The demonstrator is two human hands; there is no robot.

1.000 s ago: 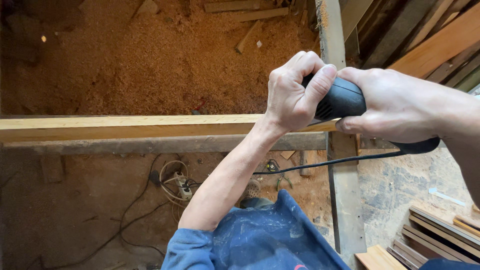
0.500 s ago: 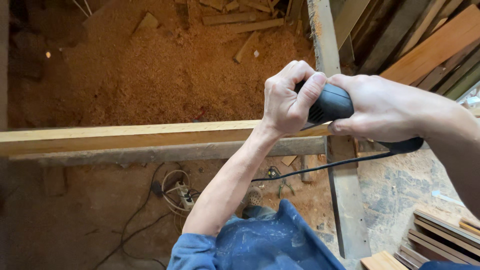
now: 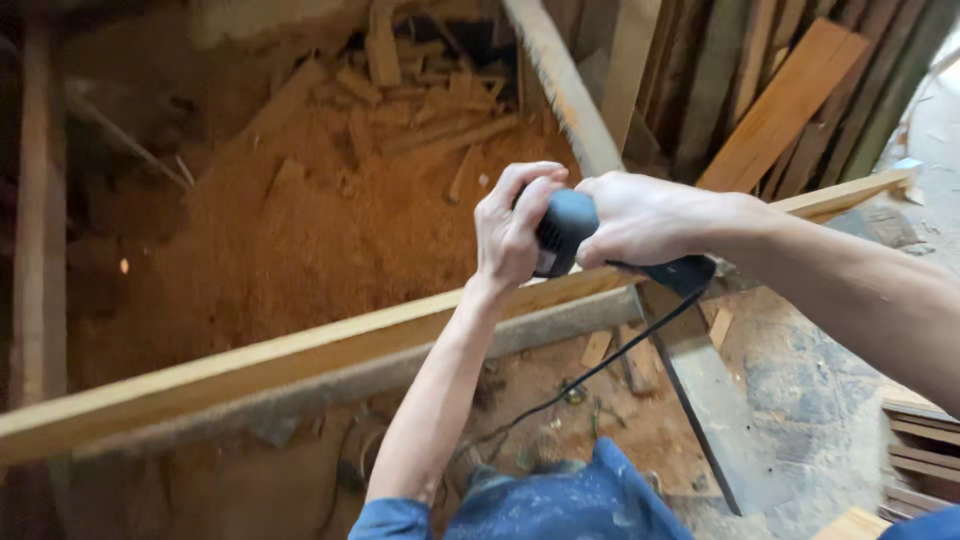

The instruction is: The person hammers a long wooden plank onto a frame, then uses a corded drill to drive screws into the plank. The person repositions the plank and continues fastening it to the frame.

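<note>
Both hands clamp a black power tool (image 3: 566, 232) at frame centre: left hand (image 3: 515, 228) fingers wrapped around its front, right hand (image 3: 640, 218) gripping its body, over a long wooden plank (image 3: 250, 366).

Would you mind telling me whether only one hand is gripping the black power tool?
No, both the left hand and the right hand are closed around the black power tool above the long wooden plank.

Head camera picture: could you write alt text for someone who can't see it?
Seen from above, a person's left hand and right hand together grip a black corded power tool pressed on a long pale wooden plank that slants across the view. Behind lies a heap of orange sawdust with wood offcuts, and boards lean at the upper right.
</note>
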